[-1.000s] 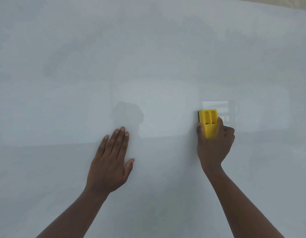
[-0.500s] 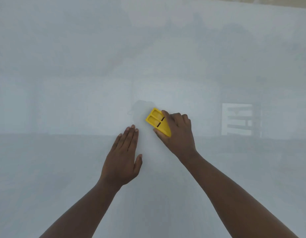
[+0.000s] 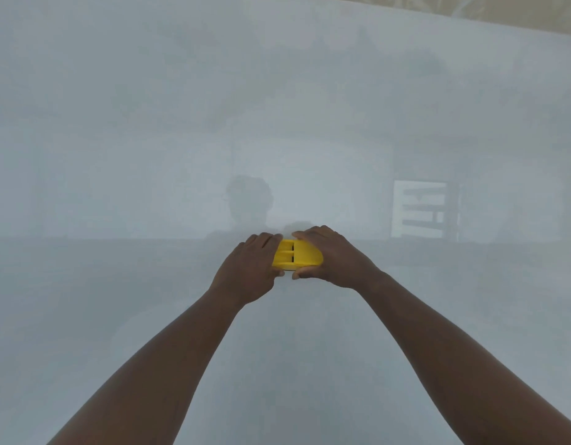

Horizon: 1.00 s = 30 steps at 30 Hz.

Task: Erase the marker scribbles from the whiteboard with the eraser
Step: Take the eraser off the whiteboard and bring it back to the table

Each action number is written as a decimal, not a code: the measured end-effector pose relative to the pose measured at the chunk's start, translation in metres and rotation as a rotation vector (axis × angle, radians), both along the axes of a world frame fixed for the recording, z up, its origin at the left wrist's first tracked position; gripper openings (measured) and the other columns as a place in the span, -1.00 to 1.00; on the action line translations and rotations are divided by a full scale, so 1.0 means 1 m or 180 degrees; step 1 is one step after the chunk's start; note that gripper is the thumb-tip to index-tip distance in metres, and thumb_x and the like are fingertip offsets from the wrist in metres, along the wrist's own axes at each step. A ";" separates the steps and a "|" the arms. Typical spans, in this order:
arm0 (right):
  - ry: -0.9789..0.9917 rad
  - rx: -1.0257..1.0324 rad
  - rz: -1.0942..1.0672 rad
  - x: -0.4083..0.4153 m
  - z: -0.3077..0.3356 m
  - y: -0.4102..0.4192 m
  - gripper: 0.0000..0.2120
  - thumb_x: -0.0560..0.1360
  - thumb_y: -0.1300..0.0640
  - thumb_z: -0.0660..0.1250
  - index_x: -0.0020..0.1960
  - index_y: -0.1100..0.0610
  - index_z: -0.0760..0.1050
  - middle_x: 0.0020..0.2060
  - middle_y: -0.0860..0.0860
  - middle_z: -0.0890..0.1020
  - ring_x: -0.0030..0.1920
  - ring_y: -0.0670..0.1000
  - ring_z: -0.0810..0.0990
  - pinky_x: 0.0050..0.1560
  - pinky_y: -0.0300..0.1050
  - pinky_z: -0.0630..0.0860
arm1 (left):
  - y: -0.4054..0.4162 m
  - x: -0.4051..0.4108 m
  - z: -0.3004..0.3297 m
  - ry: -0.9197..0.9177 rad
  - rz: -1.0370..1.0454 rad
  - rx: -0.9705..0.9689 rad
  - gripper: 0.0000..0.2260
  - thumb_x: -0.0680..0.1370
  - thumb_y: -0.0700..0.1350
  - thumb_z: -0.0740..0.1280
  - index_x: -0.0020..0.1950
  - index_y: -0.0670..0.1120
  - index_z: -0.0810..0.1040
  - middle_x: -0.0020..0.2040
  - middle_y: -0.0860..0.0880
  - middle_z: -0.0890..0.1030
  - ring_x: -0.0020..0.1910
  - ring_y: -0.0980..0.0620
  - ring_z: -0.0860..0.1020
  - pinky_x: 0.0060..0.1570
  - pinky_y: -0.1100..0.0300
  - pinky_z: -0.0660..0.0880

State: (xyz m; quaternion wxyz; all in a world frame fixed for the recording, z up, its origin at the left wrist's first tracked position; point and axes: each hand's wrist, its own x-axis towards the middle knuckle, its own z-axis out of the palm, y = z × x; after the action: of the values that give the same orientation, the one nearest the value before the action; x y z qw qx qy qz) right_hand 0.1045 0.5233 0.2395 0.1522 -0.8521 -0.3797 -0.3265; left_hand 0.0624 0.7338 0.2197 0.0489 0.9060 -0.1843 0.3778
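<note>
The whiteboard point(image 3: 149, 123) fills almost the whole view, glossy and pale, with no marker scribbles that I can make out. A yellow plastic eraser point(image 3: 298, 254) lies flat on it at the centre, long side across. My right hand point(image 3: 332, 256) grips its right end, fingers over the top edge and thumb under the bottom edge. My left hand point(image 3: 250, 268) grips its left end the same way. Both hands hold the eraser at once.
The board's top edge point(image 3: 470, 19) runs across the upper right, with a beige surface beyond it. A bright window reflection point(image 3: 420, 208) shows on the board right of the hands. The reflection of a person's head point(image 3: 248, 200) sits just above the eraser.
My right hand slid the eraser leftward across the board and turned it sideways. My left hand lifted from lying flat on the board and closed on the eraser's left end.
</note>
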 end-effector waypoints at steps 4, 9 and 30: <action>-0.0098 0.0089 -0.0520 -0.016 -0.017 -0.034 -0.25 0.37 -0.29 0.44 0.46 -0.06 0.29 0.34 -0.10 0.43 0.31 -0.07 0.35 0.23 -0.19 0.11 | -0.021 0.004 -0.006 0.0247 -0.0279 -0.0376 -0.43 0.56 -0.18 0.38 0.55 -0.14 0.29 0.45 -0.10 0.41 0.37 -0.11 0.41 0.19 0.02 0.47; 0.0017 0.0299 -0.0976 -0.042 -0.050 -0.114 -0.36 0.44 -0.27 0.38 0.43 -0.07 0.33 0.28 -0.13 0.47 0.31 -0.10 0.39 0.24 -0.12 0.12 | -0.077 0.013 -0.022 0.0581 -0.0639 -0.0704 -0.44 0.54 -0.23 0.39 0.52 -0.17 0.33 0.42 -0.17 0.43 0.34 -0.20 0.46 0.18 -0.02 0.45; 0.0431 0.0738 -0.3780 -0.267 -0.202 -0.563 -0.45 0.49 -0.21 0.36 0.38 0.02 0.40 0.24 0.00 0.55 0.24 0.04 0.47 0.18 -0.05 0.16 | -0.626 -0.044 -0.144 0.1744 -0.2742 -0.0026 -0.43 0.54 -0.26 0.34 0.55 -0.12 0.32 0.36 -0.20 0.50 0.35 -0.23 0.47 0.24 -0.08 0.48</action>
State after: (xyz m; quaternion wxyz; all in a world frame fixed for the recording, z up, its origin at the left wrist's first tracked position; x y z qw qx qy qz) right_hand -0.1626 -0.0401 0.0375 0.0597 -0.9150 0.2089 -0.3400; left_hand 0.0184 0.1076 0.0758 0.2504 0.8134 -0.5201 0.0727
